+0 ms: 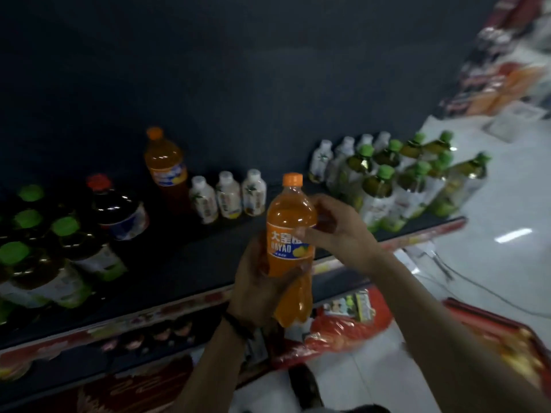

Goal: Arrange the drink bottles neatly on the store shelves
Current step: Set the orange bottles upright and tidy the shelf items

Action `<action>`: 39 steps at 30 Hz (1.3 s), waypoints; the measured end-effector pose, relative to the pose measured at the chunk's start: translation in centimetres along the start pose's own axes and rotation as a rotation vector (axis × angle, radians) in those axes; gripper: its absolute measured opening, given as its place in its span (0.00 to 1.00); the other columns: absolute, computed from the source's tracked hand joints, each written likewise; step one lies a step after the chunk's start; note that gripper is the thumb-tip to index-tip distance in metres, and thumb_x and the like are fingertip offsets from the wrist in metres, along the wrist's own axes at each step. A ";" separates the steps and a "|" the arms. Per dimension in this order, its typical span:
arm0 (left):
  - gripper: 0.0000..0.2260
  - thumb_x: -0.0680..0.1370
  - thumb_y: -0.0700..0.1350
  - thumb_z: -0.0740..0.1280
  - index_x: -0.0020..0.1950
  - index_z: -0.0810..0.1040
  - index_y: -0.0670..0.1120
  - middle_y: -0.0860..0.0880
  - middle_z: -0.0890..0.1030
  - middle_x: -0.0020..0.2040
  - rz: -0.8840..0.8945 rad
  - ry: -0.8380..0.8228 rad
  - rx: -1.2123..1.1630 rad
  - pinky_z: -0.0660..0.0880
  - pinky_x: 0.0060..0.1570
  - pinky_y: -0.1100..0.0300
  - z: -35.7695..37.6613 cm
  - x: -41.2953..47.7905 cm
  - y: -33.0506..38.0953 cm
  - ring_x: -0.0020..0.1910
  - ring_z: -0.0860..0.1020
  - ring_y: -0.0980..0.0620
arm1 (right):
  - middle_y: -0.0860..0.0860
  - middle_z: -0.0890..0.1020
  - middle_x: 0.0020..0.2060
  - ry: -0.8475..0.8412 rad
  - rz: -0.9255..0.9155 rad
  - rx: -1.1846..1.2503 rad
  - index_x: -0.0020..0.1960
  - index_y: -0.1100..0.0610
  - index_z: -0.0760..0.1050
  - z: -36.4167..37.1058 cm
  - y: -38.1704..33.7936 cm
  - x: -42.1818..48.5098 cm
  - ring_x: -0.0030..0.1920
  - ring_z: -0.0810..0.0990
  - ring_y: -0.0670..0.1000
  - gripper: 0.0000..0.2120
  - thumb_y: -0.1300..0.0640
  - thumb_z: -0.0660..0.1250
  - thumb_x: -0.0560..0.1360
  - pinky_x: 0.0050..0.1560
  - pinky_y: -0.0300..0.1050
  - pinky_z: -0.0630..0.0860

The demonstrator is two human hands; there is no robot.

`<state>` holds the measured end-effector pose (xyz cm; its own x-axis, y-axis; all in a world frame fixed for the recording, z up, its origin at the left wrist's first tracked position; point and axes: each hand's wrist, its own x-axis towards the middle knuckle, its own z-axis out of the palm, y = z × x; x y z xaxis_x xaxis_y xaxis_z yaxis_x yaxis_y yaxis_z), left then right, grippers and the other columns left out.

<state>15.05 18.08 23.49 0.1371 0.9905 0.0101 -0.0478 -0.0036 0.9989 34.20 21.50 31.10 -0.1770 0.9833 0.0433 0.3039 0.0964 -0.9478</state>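
Upright in mid-air, an orange soda bottle point(290, 234), orange cap on top, blue-and-white label toward the camera, lifted off the dark shelf point(185, 263) and just in front of its edge. Below and left of that bottle, the left hand point(256, 290), fingers curled round its lower half in a firm hold; a dark band at the wrist. To the bottle's right, the right hand point(337, 231), thumb across the label and fingers curved round the shoulder, holding it too.

Behind the bottle and to its left, standing on the shelf: three small white bottles point(228, 195) in a row, then a second orange bottle point(165, 165) near the back wall, then a dark cola bottle point(116, 207) with a red cap, then a cluster of green-capped bottles point(59, 257) farthest left. Behind the bottle and to its right: more small white bottles point(320, 158) and a block of green-capped tea bottles point(411, 180). Below the bottle, a red plastic bag point(337, 332) low by the white floor point(507, 204).
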 end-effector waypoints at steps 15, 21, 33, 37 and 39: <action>0.35 0.65 0.41 0.86 0.69 0.77 0.55 0.53 0.86 0.61 -0.256 -0.087 0.116 0.83 0.56 0.53 20.8 -3.0 -10.8 0.60 0.85 0.52 | 0.50 0.86 0.56 -0.112 0.464 -0.010 0.72 0.52 0.74 -16.1 18.5 -13.4 0.52 0.86 0.52 0.16 0.58 0.59 0.86 0.55 0.54 0.84; 0.34 0.64 0.47 0.86 0.66 0.77 0.59 0.58 0.85 0.58 -0.332 -0.012 0.351 0.80 0.55 0.65 28.6 -0.2 -18.5 0.58 0.83 0.60 | 0.46 0.83 0.57 -0.249 0.557 -0.130 0.69 0.49 0.75 -21.5 28.3 -12.8 0.53 0.84 0.48 0.16 0.61 0.61 0.84 0.57 0.49 0.83; 0.32 0.60 0.52 0.84 0.60 0.75 0.53 0.55 0.82 0.57 -0.351 0.083 0.584 0.78 0.60 0.49 33.9 16.4 -40.1 0.58 0.81 0.51 | 0.51 0.80 0.60 -0.212 0.489 -0.243 0.84 0.44 0.52 -21.3 49.0 -4.2 0.49 0.81 0.49 0.37 0.62 0.65 0.82 0.43 0.37 0.75; 0.25 0.66 0.53 0.84 0.58 0.77 0.56 0.56 0.82 0.54 -0.419 0.153 0.522 0.77 0.56 0.56 34.3 21.0 -43.8 0.55 0.81 0.54 | 0.53 0.81 0.60 -0.183 0.445 -0.250 0.82 0.47 0.58 -20.8 53.7 -1.3 0.53 0.83 0.53 0.31 0.60 0.64 0.83 0.47 0.44 0.80; 0.31 0.66 0.51 0.84 0.66 0.77 0.55 0.54 0.81 0.59 -0.453 0.197 0.494 0.74 0.60 0.54 34.4 22.6 -45.7 0.62 0.80 0.50 | 0.53 0.81 0.64 -0.183 0.457 -0.254 0.78 0.49 0.65 -20.6 55.2 -0.8 0.62 0.82 0.55 0.25 0.58 0.64 0.83 0.58 0.50 0.81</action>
<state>54.38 35.87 -20.37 -0.1472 0.9154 -0.3747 0.4333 0.4003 0.8075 70.37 29.23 -14.78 -0.1268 0.8931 -0.4316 0.5998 -0.2775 -0.7505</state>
